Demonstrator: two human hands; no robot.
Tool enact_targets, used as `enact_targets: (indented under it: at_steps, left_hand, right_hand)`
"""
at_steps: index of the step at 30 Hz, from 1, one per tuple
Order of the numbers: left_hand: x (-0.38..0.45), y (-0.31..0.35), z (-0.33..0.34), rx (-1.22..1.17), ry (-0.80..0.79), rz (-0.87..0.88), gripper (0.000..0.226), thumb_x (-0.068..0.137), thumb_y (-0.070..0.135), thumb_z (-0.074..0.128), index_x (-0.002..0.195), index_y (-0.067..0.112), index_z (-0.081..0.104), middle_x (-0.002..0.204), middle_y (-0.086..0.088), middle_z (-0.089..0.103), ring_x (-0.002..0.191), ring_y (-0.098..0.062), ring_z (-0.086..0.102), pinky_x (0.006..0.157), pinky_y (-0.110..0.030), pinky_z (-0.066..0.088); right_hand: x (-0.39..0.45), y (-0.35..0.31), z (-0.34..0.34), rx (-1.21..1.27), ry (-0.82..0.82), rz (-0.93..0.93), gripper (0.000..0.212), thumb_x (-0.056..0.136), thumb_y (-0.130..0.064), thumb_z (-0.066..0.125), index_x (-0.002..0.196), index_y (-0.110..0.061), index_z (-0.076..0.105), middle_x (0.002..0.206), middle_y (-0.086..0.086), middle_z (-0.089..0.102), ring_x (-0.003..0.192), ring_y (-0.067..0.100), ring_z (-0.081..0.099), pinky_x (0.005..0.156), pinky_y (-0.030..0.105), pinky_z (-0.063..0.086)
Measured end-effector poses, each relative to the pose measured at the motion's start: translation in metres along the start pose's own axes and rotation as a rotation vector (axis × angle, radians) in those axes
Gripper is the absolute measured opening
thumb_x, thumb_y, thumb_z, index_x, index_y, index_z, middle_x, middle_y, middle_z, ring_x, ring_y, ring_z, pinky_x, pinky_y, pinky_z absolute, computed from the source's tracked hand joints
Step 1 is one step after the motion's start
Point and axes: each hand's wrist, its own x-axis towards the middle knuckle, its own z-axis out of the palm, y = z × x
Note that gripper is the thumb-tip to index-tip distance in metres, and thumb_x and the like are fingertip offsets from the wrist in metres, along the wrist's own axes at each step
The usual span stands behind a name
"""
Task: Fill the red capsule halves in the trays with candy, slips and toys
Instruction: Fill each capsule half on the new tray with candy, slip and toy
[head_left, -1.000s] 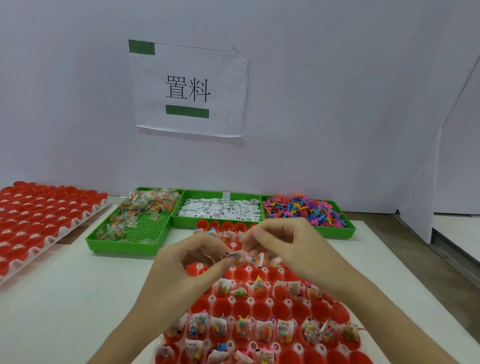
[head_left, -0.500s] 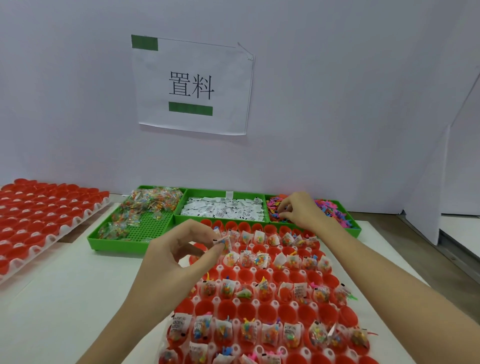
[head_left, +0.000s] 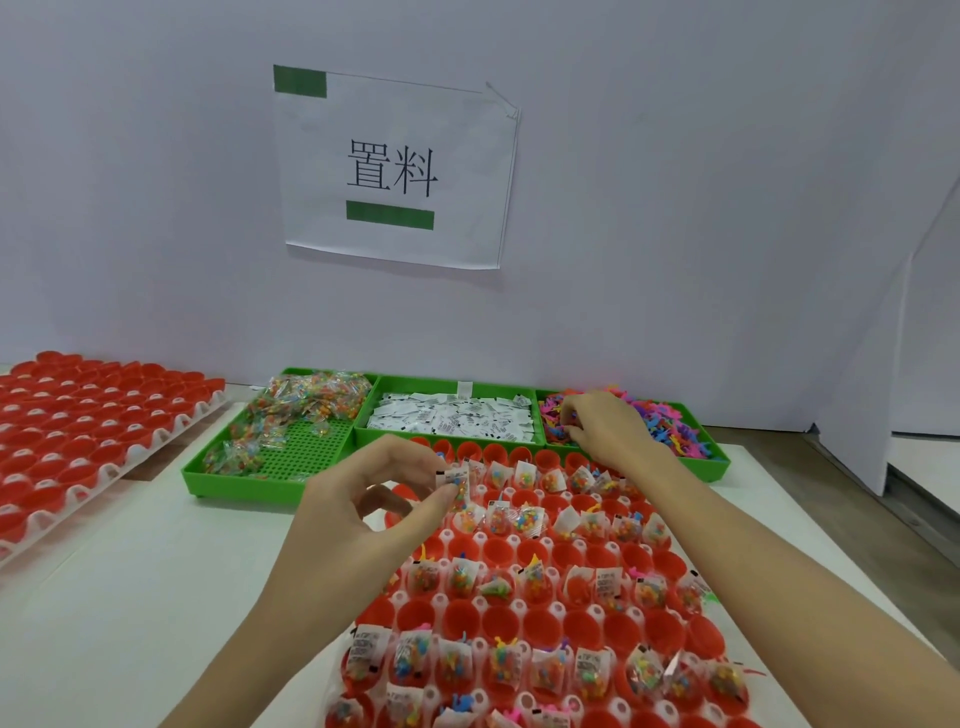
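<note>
While the left hand (head_left: 374, 514) pinches a small clear candy packet with a white paper slip (head_left: 457, 480) between thumb and fingertips above the near white tray of red plastic capsule halves (head_left: 524, 618), the right hand (head_left: 597, 426) reaches into the right green plastic bin of small multicoloured plastic toys (head_left: 670, 431), its fingers curled down into the pile; whether they grasp a toy cannot be told. Rows of filled halves alternate with empty ones. Beyond the tray lie the middle green bin of white slips (head_left: 452, 418) and the left green bin of candy packets (head_left: 291, 415). A second tray of empty red halves (head_left: 78, 431) sits far left. A white paper sign (head_left: 395, 166) hangs on the wall.
</note>
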Motion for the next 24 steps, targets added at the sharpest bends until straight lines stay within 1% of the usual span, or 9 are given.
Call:
enact_targets:
  at_steps: [3, 8, 12, 16, 18, 20, 21, 22, 24]
  left_hand:
    - [0.0, 0.0, 0.0, 0.007, 0.003, -0.01, 0.011, 0.078, 0.03, 0.079, 0.087, 0.032, 0.074, 0.087, -0.002, 0.074, 0.074, -0.014, 0.07, 0.068, -0.023, 0.057]
    - [0.0, 0.001, 0.0, 0.044, -0.02, -0.01, 0.019, 0.081, 0.023, 0.08, 0.093, 0.038, 0.077, 0.087, 0.0, 0.075, 0.078, -0.013, 0.071, 0.068, -0.023, 0.057]
    - [-0.001, 0.002, 0.001, 0.073, -0.029, -0.011, 0.02, 0.082, 0.02, 0.08, 0.092, 0.037, 0.077, 0.086, 0.003, 0.077, 0.079, -0.012, 0.071, 0.067, -0.018, 0.055]
    - [-0.003, 0.004, 0.002, 0.069, -0.03, -0.018, 0.013, 0.08, 0.027, 0.079, 0.09, 0.036, 0.076, 0.086, 0.002, 0.077, 0.079, -0.011, 0.071, 0.067, -0.019, 0.055]
    - [-0.003, 0.005, 0.003, 0.067, -0.029, -0.027, 0.012, 0.079, 0.031, 0.078, 0.089, 0.036, 0.076, 0.086, 0.002, 0.077, 0.079, -0.011, 0.071, 0.067, -0.019, 0.055]
    - [-0.004, 0.005, 0.003, 0.066, -0.022, -0.036, 0.011, 0.078, 0.032, 0.078, 0.089, 0.034, 0.077, 0.085, 0.003, 0.078, 0.08, -0.011, 0.072, 0.068, -0.021, 0.056]
    - [-0.004, 0.005, 0.003, 0.065, -0.022, -0.04, 0.012, 0.078, 0.033, 0.078, 0.089, 0.032, 0.078, 0.085, 0.003, 0.078, 0.081, -0.011, 0.072, 0.069, -0.023, 0.057]
    - [-0.004, 0.006, 0.003, 0.063, -0.024, -0.044, 0.013, 0.078, 0.032, 0.078, 0.09, 0.029, 0.078, 0.084, 0.003, 0.078, 0.081, -0.011, 0.072, 0.07, -0.025, 0.057]
    - [-0.005, 0.007, 0.004, 0.056, -0.034, -0.05, 0.014, 0.078, 0.029, 0.079, 0.091, 0.024, 0.078, 0.083, 0.003, 0.078, 0.08, -0.013, 0.073, 0.073, -0.029, 0.058]
  right_hand:
    - [-0.004, 0.004, -0.003, 0.015, 0.046, 0.003, 0.012, 0.099, -0.024, 0.061, 0.109, -0.021, 0.067, 0.103, 0.001, 0.072, 0.082, 0.017, 0.061, 0.068, 0.033, 0.051]
    - [-0.015, 0.008, -0.01, 0.143, 0.117, 0.05, 0.012, 0.098, -0.026, 0.064, 0.107, -0.022, 0.072, 0.092, 0.001, 0.075, 0.072, 0.015, 0.064, 0.065, 0.033, 0.057]
    - [-0.025, 0.013, -0.012, 0.377, 0.202, 0.11, 0.008, 0.097, -0.025, 0.066, 0.101, -0.021, 0.072, 0.083, -0.002, 0.076, 0.051, 0.001, 0.057, 0.048, 0.018, 0.04]
    - [-0.035, 0.013, -0.02, 0.659, 0.242, 0.206, 0.009, 0.101, -0.024, 0.06, 0.106, -0.016, 0.063, 0.077, -0.004, 0.077, 0.031, 0.003, 0.041, 0.036, 0.014, 0.033]
    - [-0.044, 0.01, -0.029, 0.79, 0.25, 0.244, 0.009, 0.103, -0.023, 0.058, 0.108, -0.016, 0.061, 0.083, -0.003, 0.079, 0.035, 0.004, 0.05, 0.039, 0.018, 0.042]
    - [-0.056, 0.002, -0.043, 0.915, 0.228, 0.264, 0.01, 0.102, -0.025, 0.059, 0.108, -0.018, 0.061, 0.089, -0.004, 0.08, 0.067, 0.022, 0.073, 0.065, 0.039, 0.062]
    - [-0.065, -0.003, -0.05, 0.97, 0.215, 0.264, 0.011, 0.101, -0.027, 0.061, 0.108, -0.018, 0.063, 0.09, -0.006, 0.08, 0.083, 0.027, 0.075, 0.079, 0.048, 0.062]
    - [-0.075, -0.009, -0.058, 1.021, 0.204, 0.249, 0.012, 0.099, -0.028, 0.064, 0.107, -0.018, 0.065, 0.09, -0.007, 0.08, 0.09, 0.022, 0.075, 0.086, 0.048, 0.06]
    - [-0.1, -0.025, -0.075, 1.07, 0.181, 0.186, 0.012, 0.092, -0.03, 0.072, 0.102, -0.022, 0.073, 0.092, -0.009, 0.079, 0.094, 0.01, 0.074, 0.086, 0.033, 0.058]
